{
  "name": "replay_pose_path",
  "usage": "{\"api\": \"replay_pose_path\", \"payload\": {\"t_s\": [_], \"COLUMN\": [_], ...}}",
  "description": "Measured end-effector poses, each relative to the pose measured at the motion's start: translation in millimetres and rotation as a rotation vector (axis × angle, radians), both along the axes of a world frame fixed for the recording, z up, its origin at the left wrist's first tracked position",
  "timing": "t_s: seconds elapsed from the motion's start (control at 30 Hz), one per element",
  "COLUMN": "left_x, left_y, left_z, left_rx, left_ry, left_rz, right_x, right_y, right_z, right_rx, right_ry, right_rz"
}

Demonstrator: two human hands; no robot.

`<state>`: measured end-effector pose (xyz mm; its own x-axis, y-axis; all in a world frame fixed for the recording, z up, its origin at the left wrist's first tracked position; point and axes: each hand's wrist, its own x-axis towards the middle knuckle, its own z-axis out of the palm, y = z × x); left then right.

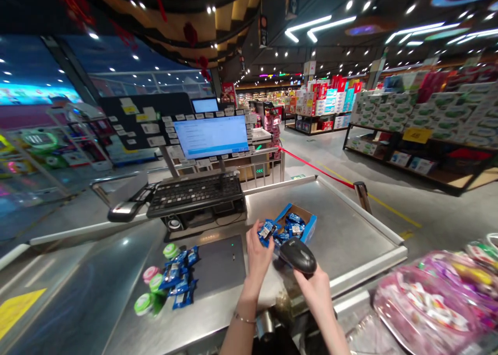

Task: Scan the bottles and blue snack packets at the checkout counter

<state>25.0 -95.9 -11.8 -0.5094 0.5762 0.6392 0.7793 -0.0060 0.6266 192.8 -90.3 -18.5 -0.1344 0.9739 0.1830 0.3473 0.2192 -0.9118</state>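
Observation:
My left hand (260,248) is closed on a small blue snack packet (267,230), lifted at the left side of an open blue cardboard box (309,229). A white label patch on the packet faces up. Inside the box lie several more blue packets (294,225). Around the handle of a black handheld barcode scanner (299,255) my right hand (314,282) is wrapped. The scanner's head points toward the held packet and covers the box's near corner. To the left, several blue packets (177,272) lie in a loose pile beside green-lidded tubs (143,304) and a pink-lidded one (150,274).
Behind the metal counter (299,189) stand a keyboard (194,193) and a lit monitor (212,135). A dark flat panel (221,264) lies in the countertop. Pink bagged goods (431,298) stand at the right. A red belt barrier (319,168) runs beyond the counter.

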Motion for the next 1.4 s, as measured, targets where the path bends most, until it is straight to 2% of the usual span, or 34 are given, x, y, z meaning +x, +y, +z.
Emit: {"api": "replay_pose_path", "payload": {"t_s": [0.1,0.27,0.4,0.53,0.8,0.97,1.07,1.13,1.33,1.4], "left_x": [-7.6,-19.2,-26.4,-30.6,-34.4,-37.9,-44.0,-50.7,-79.4,-90.0], "left_y": [-12.1,-24.6,-36.7,-48.1,-68.2,-82.1,-93.4,-104.4,-148.1,-158.1], "left_z": [6.4,13.4,18.0,21.4,28.6,31.6,23.4,11.1,-41.4,-53.4], "left_rx": [-0.004,-0.004,-0.027,-0.045,0.014,0.038,-0.008,-0.06,-0.43,-0.536], "left_ry": [0.025,0.178,0.291,0.37,0.419,0.398,0.323,0.242,0.151,0.151], "left_rz": [0.01,-0.054,-0.075,-0.087,-0.068,-0.005,0.075,0.166,0.633,0.713], "right_x": [-14.0,-28.0,-33.0,-33.0,-32.7,-35.2,-39.8,-44.7,-62.5,-67.3], "right_y": [-10.6,-23.1,-27.4,-34.0,-55.7,-68.1,-75.1,-79.4,-88.4,-89.6], "right_z": [-1.2,15.3,22.8,26.2,43.1,48.9,49.1,47.1,36.1,34.2], "right_rx": [0.005,0.019,0.058,0.125,0.125,0.122,0.121,0.112,0.138,0.141], "right_ry": [-0.073,-0.144,-0.21,-0.202,-0.194,-0.17,-0.192,-0.203,-0.208,-0.194], "right_rz": [0.042,0.08,0.068,0.125,0.179,0.167,0.183,0.209,0.287,0.297]}}
